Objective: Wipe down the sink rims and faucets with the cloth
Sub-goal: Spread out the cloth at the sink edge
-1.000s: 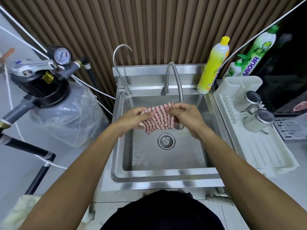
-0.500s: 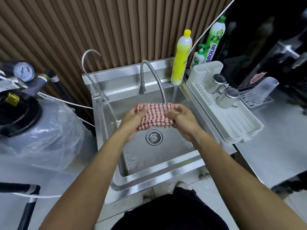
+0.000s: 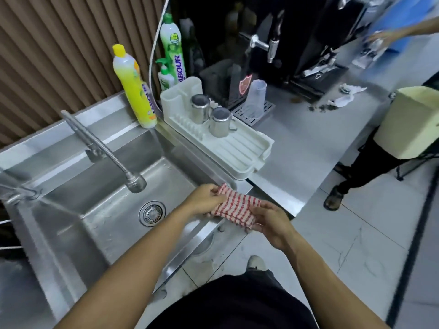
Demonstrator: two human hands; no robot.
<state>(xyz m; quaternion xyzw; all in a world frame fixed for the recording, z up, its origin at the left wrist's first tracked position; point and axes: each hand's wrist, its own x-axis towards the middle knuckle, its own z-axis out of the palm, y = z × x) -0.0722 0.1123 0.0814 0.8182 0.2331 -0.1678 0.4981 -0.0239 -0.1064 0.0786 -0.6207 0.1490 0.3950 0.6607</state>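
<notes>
A: Nearest item?
B: Red-and-white checked cloth [image 3: 234, 207], soft woven fabric, folded into a rumpled oblong. Stretched between both hands over the sink's front right corner.

A: Hands?
B: Left hand [image 3: 203, 201] pinching the cloth's far end, fingers curled over the edge. Right hand [image 3: 270, 222] gripping the near end, thumb on top, fingers tucked beneath.

A: Below and left of them?
B: Stainless steel sink [image 3: 71, 233], rectangular basin, brushed finish, beaded with water. Round perforated drain [image 3: 152, 213] in the floor.

A: Fittings?
B: Flexible ribbed metal faucet [image 3: 111, 155], arched over the basin, blunt cylindrical head. Second faucet at left edge, blurred, shape unclear.

A: Further back?
B: White plastic drying rack [image 3: 240, 150], ridged tray, just beside the sink's right rim. Two steel mugs [image 3: 209, 115], inverted, cylindrical, glossy. Yellow squeeze bottle [image 3: 134, 89], tapered, on the rear rim's corner. Green-and-white bottle [image 3: 172, 47] behind. Clear plastic cup [image 3: 255, 96], inverted on a slotted grille.
</notes>
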